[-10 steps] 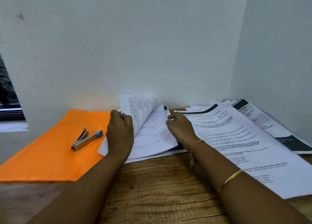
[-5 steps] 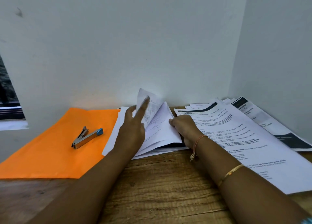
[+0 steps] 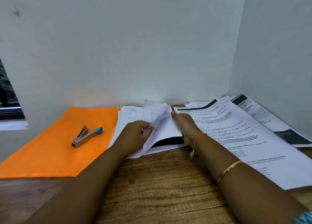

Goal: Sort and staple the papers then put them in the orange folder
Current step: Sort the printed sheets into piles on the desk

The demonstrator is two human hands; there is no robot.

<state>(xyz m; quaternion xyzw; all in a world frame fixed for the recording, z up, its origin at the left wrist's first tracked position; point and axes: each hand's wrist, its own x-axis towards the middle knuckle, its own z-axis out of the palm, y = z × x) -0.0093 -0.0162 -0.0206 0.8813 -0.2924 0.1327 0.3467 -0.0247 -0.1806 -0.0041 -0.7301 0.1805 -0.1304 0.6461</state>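
Leafing light, floppy papers (image 3: 130,116): left hand (image 3: 135,135) pinches a sheet (image 3: 157,113) by its edge; whether the right hand (image 3: 185,126) grips them is unclear

An orange folder (image 3: 50,147) lies flat and closed on the left of the wooden worktop (image 3: 160,190). A silver stapler (image 3: 87,136) with a blue end rests on it. Against the folder's right edge sits a stack of white printed papers (image 3: 130,117). Its top sheet (image 3: 158,122) is lifted, curled and blurred, pinched by the left hand (image 3: 136,134). Further right, loose printed sheets (image 3: 244,139) fan out flat.
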